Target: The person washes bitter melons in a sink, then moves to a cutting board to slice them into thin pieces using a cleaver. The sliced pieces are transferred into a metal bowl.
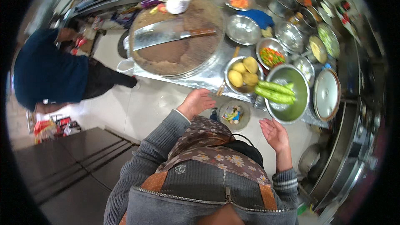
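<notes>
My left hand (pixel 197 102) is held out before the counter's front edge, fingers stretched and nothing in it. Palm turned up, my right hand (pixel 275 135) is also open and bare, just below a deep metal bowl (pixel 303 100). Long peeled green vegetables (pixel 275 92) lie across that bowl's left rim. A smaller bowl of peeled potatoes (pixel 243 73) stands to its left. On the round wooden chopping board (pixel 179 58) rests a broad cleaver (pixel 160 35) with a wooden handle (pixel 203 32). Neither hand touches any of these.
Metal bowls of chopped peppers (pixel 272 57) and orange pieces (pixel 239 1) crowd the counter, beside an empty bowl (pixel 243 30) and a lidded pot (pixel 326 94). A waste bin (pixel 234 115) stands on the floor ahead of me. Another person (pixel 54 68) in dark clothes is at the left.
</notes>
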The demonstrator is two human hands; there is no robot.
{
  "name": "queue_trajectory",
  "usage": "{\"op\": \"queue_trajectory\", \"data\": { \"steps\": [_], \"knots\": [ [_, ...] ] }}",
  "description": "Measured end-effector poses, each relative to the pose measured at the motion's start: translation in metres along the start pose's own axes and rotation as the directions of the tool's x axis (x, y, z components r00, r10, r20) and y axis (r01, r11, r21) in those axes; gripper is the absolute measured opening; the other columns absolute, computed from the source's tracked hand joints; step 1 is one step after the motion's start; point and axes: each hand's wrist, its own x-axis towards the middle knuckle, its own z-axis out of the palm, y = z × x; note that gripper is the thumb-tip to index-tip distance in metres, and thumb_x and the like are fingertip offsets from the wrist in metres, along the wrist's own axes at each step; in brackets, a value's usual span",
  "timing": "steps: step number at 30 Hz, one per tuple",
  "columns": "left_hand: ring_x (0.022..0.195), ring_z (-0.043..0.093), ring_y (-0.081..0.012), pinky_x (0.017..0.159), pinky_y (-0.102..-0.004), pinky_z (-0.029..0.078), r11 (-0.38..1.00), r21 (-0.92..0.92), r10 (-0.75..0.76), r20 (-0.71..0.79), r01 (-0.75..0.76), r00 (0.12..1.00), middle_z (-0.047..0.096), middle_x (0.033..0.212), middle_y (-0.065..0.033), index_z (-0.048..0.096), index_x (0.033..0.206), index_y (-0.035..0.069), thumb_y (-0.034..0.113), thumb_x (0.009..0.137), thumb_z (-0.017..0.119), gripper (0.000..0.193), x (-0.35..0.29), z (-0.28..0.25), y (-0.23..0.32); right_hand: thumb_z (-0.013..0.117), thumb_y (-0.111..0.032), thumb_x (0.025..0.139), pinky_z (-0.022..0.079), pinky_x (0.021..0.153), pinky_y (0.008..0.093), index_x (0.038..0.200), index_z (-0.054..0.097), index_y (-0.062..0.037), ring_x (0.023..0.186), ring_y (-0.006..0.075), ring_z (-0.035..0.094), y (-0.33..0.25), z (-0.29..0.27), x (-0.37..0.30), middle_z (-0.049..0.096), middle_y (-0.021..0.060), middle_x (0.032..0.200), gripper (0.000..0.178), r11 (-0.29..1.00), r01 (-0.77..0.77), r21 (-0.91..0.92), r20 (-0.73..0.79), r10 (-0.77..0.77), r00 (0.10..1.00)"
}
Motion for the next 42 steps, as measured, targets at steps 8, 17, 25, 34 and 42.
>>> {"op": "queue_trajectory", "data": {
  "steps": [8, 17, 25, 34, 42],
  "knots": [
    [0.095, 0.065, -0.0230, 0.086, -0.0320, 0.052, 0.757, 0.311, 0.583, 0.075, -0.575, 0.809, 0.066, 0.106, -0.0155, 0.059, 0.109, -0.006, 0.007, 0.092, 0.049, 0.024, -0.078, -0.019, 0.081, 0.063, -0.019, 0.090, 0.056, 0.066, 0.0215, 0.102, 0.059, -0.0028, 0.073, 0.0138, 0.062, -0.049, 0.034, 0.063, 0.065, 0.0054, 0.094, 0.021, 0.983, 0.181, 0.024, -0.220, -0.172, 0.960],
    [0.083, 0.064, -0.0150, 0.077, -0.0267, 0.050, 0.449, 0.562, 0.813, 0.065, -0.695, 0.579, 0.066, 0.098, -0.0073, 0.061, 0.103, -0.001, 0.005, 0.090, 0.054, 0.016, -0.065, -0.084, 0.197, 0.055, -0.016, 0.094, 0.036, 0.034, 0.0155, 0.091, 0.054, -0.0086, 0.043, 0.0041, 0.042, -0.065, 0.025, 0.087, 0.055, -0.0012, 0.066, 0.008, 0.889, 0.420, 0.182, -0.400, -0.323, 0.857],
    [0.105, 0.055, -0.0306, 0.090, -0.0418, 0.044, -0.513, 0.679, 0.642, 0.710, -0.526, 0.291, 0.058, 0.112, -0.0161, 0.059, 0.109, -0.003, 0.006, 0.072, 0.062, 0.039, -0.019, -0.013, 0.236, 0.053, -0.017, 0.095, 0.028, 0.035, 0.0179, 0.086, 0.053, -0.0081, 0.045, 0.0031, 0.039, -0.024, 0.193, -0.002, 0.045, -0.0048, 0.058, 0.013, 0.720, 0.693, -0.033, -0.473, -0.622, 0.624],
    [0.097, 0.054, -0.0321, 0.082, -0.0416, 0.048, -0.781, 0.461, 0.226, 0.837, -0.421, 0.498, 0.054, 0.100, -0.0147, 0.056, 0.098, 0.000, 0.009, 0.061, 0.069, 0.040, 0.066, 0.048, 0.249, 0.059, -0.013, 0.092, 0.031, 0.036, 0.0171, 0.095, 0.056, -0.0060, 0.044, 0.0027, 0.041, 0.043, 0.275, 0.040, 0.053, -0.0022, 0.068, 0.009, 0.804, 0.539, -0.252, -0.226, -0.590, 0.775],
    [0.092, 0.057, -0.0355, 0.074, -0.0419, 0.051, -0.639, 0.619, 0.307, 0.749, -0.455, 0.588, 0.054, 0.097, -0.0172, 0.057, 0.094, -0.004, 0.005, 0.062, 0.065, 0.035, -0.016, 0.031, 0.290, 0.062, -0.011, 0.090, 0.036, 0.043, 0.0214, 0.100, 0.058, -0.0036, 0.053, 0.0068, 0.048, 0.081, 0.324, 0.107, 0.059, 0.0009, 0.076, 0.013, 0.772, 0.404, -0.491, -0.061, -0.493, 0.868]
  ]
}}
